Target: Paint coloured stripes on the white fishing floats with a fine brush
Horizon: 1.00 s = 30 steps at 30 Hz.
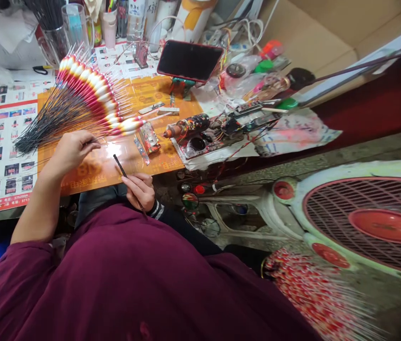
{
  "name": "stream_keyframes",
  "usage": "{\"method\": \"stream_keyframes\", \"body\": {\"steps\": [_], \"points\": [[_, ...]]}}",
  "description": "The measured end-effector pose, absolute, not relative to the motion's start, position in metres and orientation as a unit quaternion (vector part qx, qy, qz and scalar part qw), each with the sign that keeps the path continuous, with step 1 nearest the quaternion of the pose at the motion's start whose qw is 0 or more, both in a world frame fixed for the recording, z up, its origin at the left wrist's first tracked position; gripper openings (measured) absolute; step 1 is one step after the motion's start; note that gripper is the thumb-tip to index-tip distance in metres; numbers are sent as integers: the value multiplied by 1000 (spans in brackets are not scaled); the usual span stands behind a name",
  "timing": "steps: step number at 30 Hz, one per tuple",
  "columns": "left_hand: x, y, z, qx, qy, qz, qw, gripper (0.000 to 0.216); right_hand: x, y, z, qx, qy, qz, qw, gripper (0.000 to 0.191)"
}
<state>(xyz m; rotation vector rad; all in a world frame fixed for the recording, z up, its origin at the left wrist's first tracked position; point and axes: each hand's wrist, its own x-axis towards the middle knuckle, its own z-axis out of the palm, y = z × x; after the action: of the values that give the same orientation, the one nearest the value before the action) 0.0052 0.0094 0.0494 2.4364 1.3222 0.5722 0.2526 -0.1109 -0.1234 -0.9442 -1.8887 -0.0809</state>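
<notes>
Pinching slim dark brush (120,166) in right hand (139,190), tip over orange board (166,161). Curling left hand (75,149) near dark stems (61,112) of painted floats (95,94) fanned over board; can't tell if gripping any.

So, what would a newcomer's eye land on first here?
Probably the spread of red, yellow and white banded sticks across the orange sheet, upper left. Next, the large red grille at the right, with a spiky red bundle below. Near the centre, the right hand holds a slim dark tool.
</notes>
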Motion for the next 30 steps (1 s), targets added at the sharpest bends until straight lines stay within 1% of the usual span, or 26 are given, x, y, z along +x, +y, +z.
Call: {"method": "stream_keyframes", "body": {"steps": [3,5,9,13,16,24,27,30], "points": [[-8,18,56,846,500,174,58,24,253,-110,-126,-375,-776,-28,507,43],[-14,26,57,835,527,154,32,27,253,-109,-128,-366,-771,-26,521,46],[-17,42,48,824,548,136,43,28,252,-108,-130,-367,-769,-6,524,47],[-19,52,34,821,555,132,27,26,251,-107,-127,-350,-766,-8,539,51],[-21,53,33,817,564,121,15,23,251,-107,-123,-347,-771,-9,535,49],[-22,45,57,807,586,74,16,21,249,-106,-127,-394,-774,-2,496,41],[-21,41,67,814,573,99,10,20,249,-104,-129,-390,-772,1,501,39],[-15,29,78,837,524,150,39,19,248,-102,-129,-384,-769,12,510,37]]}}
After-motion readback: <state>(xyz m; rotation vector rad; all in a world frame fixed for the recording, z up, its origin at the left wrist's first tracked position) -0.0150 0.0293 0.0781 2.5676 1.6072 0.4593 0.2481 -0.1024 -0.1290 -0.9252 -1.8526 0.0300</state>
